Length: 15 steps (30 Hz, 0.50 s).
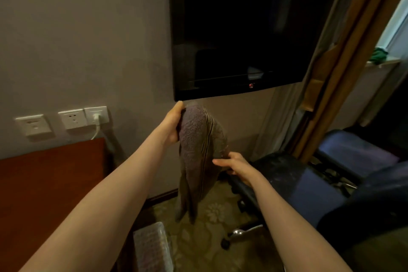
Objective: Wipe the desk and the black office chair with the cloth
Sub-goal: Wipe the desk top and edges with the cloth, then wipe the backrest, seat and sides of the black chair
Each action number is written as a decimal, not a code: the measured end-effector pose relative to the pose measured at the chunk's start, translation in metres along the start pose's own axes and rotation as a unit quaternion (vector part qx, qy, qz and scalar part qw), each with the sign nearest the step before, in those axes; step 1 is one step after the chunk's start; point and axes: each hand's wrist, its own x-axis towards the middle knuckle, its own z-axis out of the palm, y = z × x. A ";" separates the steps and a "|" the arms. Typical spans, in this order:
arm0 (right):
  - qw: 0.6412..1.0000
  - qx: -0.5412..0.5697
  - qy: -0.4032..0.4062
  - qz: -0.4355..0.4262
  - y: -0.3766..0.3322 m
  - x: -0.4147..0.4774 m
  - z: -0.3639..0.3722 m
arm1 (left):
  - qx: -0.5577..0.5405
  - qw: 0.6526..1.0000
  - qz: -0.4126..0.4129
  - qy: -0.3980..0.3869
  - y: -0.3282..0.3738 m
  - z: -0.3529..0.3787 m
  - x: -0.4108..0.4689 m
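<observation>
Cloth (196, 150) hangs just below TV (238, 28), top bunched in left grip (174, 123), closed tight round it. Right grip (236, 165) pinches its side edge lower down. Chair (276, 170) below-right of TV, tabletop (44, 183) below-left.

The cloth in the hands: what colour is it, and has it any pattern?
The cloth is greyish purple with a dark stripe; head view.

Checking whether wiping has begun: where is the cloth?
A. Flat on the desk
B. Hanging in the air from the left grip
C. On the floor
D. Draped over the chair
B: the left grip holds the top of the cloth, which hangs clear of the desk and the chair.
</observation>
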 end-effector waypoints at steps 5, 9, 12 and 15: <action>0.979 0.200 0.012 -0.028 0.015 -0.017 -0.058 | 0.018 0.998 -0.036 0.053 -0.020 0.049 0.029; 0.952 0.298 0.030 -0.069 0.012 -0.033 -0.099 | 0.102 0.988 -0.071 0.090 -0.055 0.076 0.064; 0.938 0.331 0.061 -0.085 0.008 -0.039 -0.121 | 0.154 0.980 -0.101 0.074 -0.075 0.103 0.068; 0.919 0.374 0.084 -0.098 -0.001 -0.036 -0.142 | 0.294 0.947 -0.110 0.068 -0.085 0.131 0.075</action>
